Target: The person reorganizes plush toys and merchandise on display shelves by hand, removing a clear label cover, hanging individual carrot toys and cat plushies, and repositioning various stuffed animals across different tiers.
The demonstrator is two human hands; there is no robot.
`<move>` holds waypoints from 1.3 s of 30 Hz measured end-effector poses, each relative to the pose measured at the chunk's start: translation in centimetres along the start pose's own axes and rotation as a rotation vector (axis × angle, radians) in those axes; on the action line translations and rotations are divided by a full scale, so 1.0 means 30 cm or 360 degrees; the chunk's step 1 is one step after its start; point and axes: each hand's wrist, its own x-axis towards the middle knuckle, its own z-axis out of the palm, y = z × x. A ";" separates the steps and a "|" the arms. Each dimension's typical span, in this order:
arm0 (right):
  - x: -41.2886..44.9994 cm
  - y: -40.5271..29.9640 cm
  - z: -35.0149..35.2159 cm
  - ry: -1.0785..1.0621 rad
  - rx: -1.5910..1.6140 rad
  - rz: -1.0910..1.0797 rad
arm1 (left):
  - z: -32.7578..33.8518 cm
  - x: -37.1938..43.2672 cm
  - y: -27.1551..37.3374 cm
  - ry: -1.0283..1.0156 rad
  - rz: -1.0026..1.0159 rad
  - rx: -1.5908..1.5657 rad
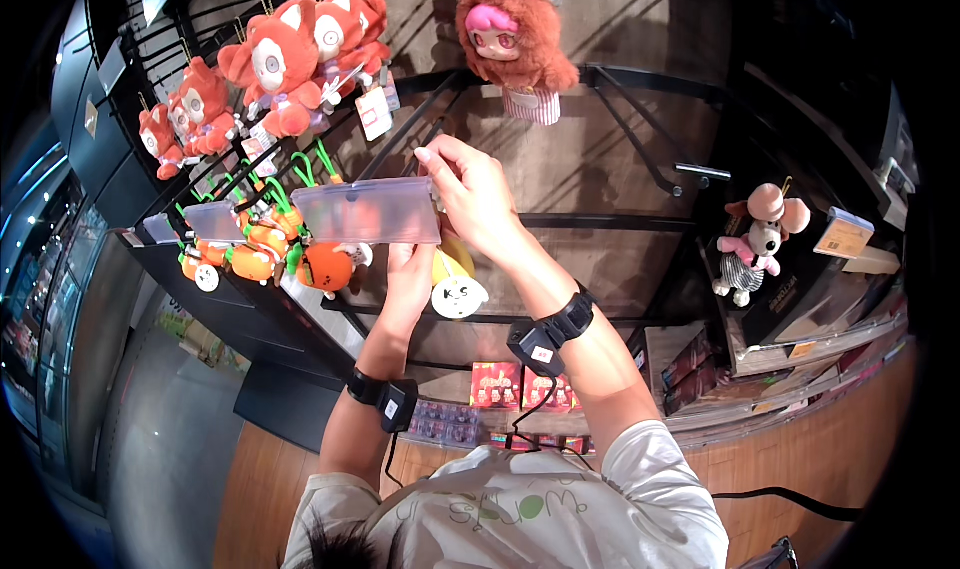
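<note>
My right hand (472,194) is raised at a display hook, its fingers curled by the top corner of a clear plastic label holder (364,213). What lies between those fingertips is hidden. Below that holder my left hand (407,280) reaches up, its fingertips partly covered by the plastic. Between the two hands hangs a yellow plush pendant (456,258) with a round white tag (456,297) bearing writing. The left hand is right beside this pendant; its grip on it is hidden. Just left hang orange carrot-shaped plush pendants (324,267) with green loops.
Red-orange plush animals (281,66) hang on hooks at upper left. A furry brown-red doll (517,36) hangs above my hands. To the right are a bare metal hook (703,172) and a plush mouse (757,243). Red boxes (495,385) stand on a lower shelf.
</note>
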 end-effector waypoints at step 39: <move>-0.376 0.241 -0.158 -0.0408 0.0664 0.0565 | 0.041 -0.020 0.022 0.0147 0.0280 0.0676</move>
